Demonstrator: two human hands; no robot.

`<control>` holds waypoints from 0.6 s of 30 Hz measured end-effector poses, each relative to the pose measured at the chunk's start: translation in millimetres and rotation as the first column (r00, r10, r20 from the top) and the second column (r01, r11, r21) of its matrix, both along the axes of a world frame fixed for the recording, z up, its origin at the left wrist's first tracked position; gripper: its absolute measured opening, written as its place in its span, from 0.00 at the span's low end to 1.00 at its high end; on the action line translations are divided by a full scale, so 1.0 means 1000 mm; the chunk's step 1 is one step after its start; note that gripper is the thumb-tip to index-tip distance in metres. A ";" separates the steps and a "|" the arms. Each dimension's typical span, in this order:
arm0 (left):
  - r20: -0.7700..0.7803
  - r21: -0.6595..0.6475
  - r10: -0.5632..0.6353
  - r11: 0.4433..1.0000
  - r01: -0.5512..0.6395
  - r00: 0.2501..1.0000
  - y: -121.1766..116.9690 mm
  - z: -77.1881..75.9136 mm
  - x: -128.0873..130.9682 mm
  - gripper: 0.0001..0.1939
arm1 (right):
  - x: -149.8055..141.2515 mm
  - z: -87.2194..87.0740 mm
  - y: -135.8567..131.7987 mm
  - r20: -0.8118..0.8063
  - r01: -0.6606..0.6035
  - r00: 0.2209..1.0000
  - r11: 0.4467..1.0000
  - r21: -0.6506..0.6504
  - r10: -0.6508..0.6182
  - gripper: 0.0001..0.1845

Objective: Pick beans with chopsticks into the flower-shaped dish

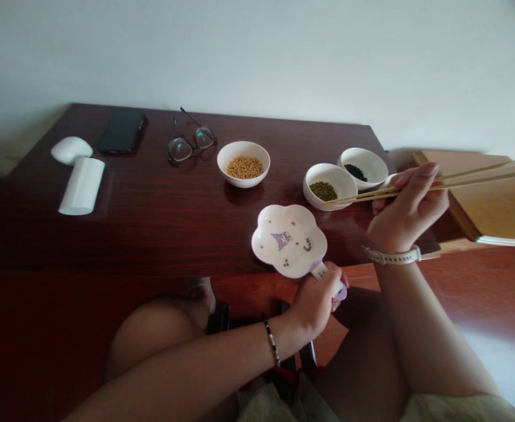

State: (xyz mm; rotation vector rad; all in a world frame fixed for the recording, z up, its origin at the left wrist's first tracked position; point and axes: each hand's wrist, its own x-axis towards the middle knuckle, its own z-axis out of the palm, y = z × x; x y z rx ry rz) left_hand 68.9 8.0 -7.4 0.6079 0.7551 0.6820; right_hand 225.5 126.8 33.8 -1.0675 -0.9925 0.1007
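My left hand (321,299) is closed round the handle of a white flower-shaped dish (279,220) with a purple edge and a cartoon print. A few small green beans lie scattered in it. In my right hand (409,211) is a pair of wooden chopsticks (463,179), held slanting down to the left. Their tips reach into a white bowl (310,179) of green beans (322,190); whether they pinch a bean is too small to tell. Just behind stands a second white bowl (374,167) with dark beans (355,172), partly hidden by my right hand.
Farther left is a white bowl (245,183) of yellow soybeans (245,167). Glasses (191,146), a black flat box (123,132), a white cylinder (81,186) and a white rounded object (71,150) stand on the dark wooden table (152,217). Wooden furniture (494,205) is at the right.
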 end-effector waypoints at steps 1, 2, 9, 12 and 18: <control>-0.006 -0.003 -0.003 1.000 0.003 1.000 0.000 0.001 0.000 0.18 | 0.001 -0.001 0.000 0.003 0.011 1.000 1.000 0.008 -0.011 0.21; -0.009 -0.004 -0.005 1.000 0.005 1.000 0.000 0.001 0.000 0.18 | 0.001 -0.001 0.000 0.002 0.006 1.000 1.000 0.009 -0.006 0.21; 0.035 -0.003 0.012 1.000 -0.012 0.999 -0.001 0.000 0.000 0.16 | -0.016 -0.001 -0.001 -0.022 -0.059 0.998 0.998 -0.007 0.059 0.22; 0.058 -0.001 0.017 1.000 -0.017 0.998 -0.001 -0.002 0.001 0.13 | -0.016 -0.002 0.001 -0.021 -0.044 0.999 0.999 0.011 0.044 0.23; 0.067 -0.014 0.027 1.000 -0.026 0.997 0.000 -0.003 0.003 0.12 | -0.011 0.001 0.002 -0.067 -0.027 0.997 1.000 0.011 0.028 0.23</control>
